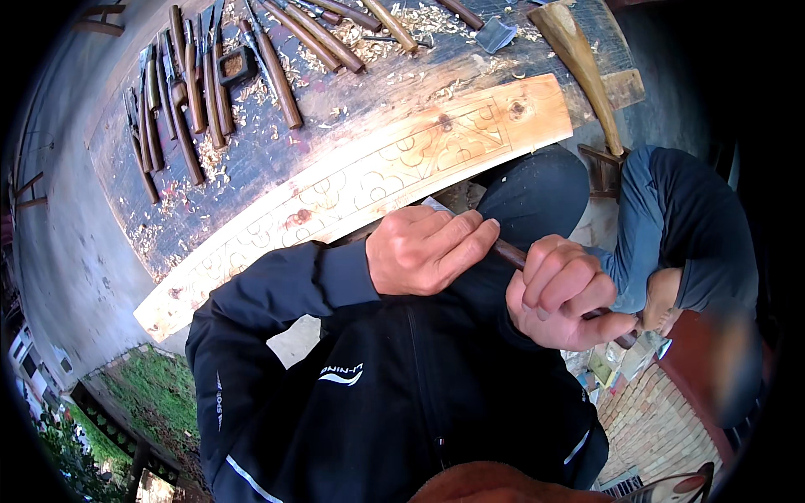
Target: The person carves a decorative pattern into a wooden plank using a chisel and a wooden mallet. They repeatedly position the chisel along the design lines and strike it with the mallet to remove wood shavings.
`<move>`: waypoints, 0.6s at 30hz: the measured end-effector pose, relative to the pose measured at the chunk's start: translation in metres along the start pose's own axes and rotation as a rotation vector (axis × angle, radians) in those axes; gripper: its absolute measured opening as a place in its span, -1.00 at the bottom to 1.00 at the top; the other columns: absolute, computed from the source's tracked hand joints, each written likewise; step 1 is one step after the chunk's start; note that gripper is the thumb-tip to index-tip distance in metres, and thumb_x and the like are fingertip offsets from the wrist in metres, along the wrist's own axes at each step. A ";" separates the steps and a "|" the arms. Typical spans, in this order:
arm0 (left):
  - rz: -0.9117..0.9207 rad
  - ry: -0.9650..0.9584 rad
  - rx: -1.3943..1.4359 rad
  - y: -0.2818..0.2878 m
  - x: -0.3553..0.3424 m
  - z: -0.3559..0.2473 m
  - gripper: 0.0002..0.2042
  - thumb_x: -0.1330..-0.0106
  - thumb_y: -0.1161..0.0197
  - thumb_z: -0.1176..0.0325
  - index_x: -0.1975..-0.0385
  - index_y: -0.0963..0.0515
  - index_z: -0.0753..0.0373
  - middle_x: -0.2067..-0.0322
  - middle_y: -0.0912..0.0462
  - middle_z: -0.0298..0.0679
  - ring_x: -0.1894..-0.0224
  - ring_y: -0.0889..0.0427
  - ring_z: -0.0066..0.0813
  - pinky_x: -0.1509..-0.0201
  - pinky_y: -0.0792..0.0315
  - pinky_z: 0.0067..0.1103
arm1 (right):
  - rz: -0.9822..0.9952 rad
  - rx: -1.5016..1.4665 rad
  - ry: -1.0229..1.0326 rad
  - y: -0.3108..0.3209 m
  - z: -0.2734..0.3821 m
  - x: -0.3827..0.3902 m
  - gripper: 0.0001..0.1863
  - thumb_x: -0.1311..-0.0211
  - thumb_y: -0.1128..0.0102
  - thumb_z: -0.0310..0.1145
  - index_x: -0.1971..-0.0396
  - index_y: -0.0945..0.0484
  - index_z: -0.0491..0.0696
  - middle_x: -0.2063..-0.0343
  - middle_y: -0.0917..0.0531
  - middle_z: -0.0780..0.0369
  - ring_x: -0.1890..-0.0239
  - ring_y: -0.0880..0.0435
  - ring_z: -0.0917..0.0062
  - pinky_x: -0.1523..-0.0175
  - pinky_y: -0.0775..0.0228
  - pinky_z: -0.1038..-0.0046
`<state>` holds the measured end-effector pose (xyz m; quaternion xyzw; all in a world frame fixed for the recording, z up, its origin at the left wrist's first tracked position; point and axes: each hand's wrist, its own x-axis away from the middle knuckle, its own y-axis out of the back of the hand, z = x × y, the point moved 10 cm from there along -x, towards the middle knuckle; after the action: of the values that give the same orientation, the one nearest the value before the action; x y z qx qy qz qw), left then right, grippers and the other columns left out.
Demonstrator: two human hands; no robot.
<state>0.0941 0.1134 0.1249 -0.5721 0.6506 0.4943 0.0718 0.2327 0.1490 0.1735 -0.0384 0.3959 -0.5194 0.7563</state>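
Observation:
A chisel [511, 253] with a dark wooden handle lies slanted across my lap, its metal blade poking out above my left hand [432, 251], whose fingers are closed round it. My right hand [563, 293] grips the same handle lower down, fingers curled. Just beyond my hands, a long pale wooden board [352, 189] with outlined floral and scroll patterns rests along the near edge of the worktable [163, 230]. The board's surface shows knots and drawn or incised lines.
Many chisels and gouges [193, 101] lie among wood shavings, beside a small dark box [237, 65]. A long wooden mallet [579, 67] rests at the table's right. Another person's bent legs [688, 210] and bare foot are close on my right. A wooden stool [599, 172] stands under the table's end.

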 end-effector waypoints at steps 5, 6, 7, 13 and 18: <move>0.000 -0.015 0.091 -0.003 -0.008 0.004 -0.59 -0.05 -0.38 0.44 0.04 -0.72 0.41 0.24 -0.79 -0.13 0.53 -0.67 -0.45 0.51 -0.50 -0.54 | 0.281 0.220 0.082 -0.022 0.004 0.013 -0.45 -0.70 -0.06 0.05 0.43 -0.40 -0.11 0.45 -0.69 0.14 0.64 -0.63 0.47 0.60 -0.45 0.44; 0.014 -0.017 0.088 -0.003 -0.005 0.005 -0.59 -0.05 -0.38 0.43 0.05 -0.72 0.41 0.24 -0.79 -0.13 0.53 -0.67 -0.45 0.51 -0.50 -0.54 | 0.342 0.264 0.084 -0.027 0.003 0.015 -0.47 -0.70 -0.08 0.02 0.41 -0.41 -0.12 0.42 -0.70 0.12 0.59 -0.66 0.43 0.57 -0.49 0.41; 0.005 -0.031 0.075 -0.002 -0.003 0.006 -0.59 -0.05 -0.38 0.43 0.05 -0.72 0.41 0.24 -0.78 -0.13 0.53 -0.67 -0.45 0.51 -0.49 -0.54 | 0.381 0.288 0.098 -0.032 0.003 0.017 -0.51 -0.69 -0.10 -0.02 0.38 -0.43 -0.13 0.35 -0.73 0.06 0.51 -0.72 0.36 0.52 -0.56 0.34; 0.031 0.018 -0.025 -0.017 -0.018 -0.004 -0.59 -0.05 -0.38 0.42 0.04 -0.71 0.39 0.32 -0.73 -0.21 0.58 -0.59 -0.53 0.53 -0.45 -0.54 | -0.366 -0.221 -0.152 0.041 -0.007 -0.003 -0.38 -0.72 0.21 0.27 0.42 -0.34 0.04 0.50 -0.56 0.22 0.75 -0.29 0.59 0.53 -0.13 0.52; 0.131 0.225 0.223 -0.011 -0.073 0.039 -0.66 -0.41 -0.48 0.23 -0.06 -0.73 0.32 0.20 -0.80 -0.22 0.38 -0.78 -0.24 0.30 -0.64 -0.47 | -0.318 -0.166 -0.274 0.079 -0.025 -0.080 -0.19 -0.34 0.01 0.62 0.33 -0.41 0.02 0.52 -0.56 0.22 0.77 -0.29 0.63 0.65 -0.08 0.66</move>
<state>0.1085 0.1922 0.1471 -0.5686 0.7413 0.3554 0.0291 0.2645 0.2600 0.1639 -0.2324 0.3199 -0.5876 0.7060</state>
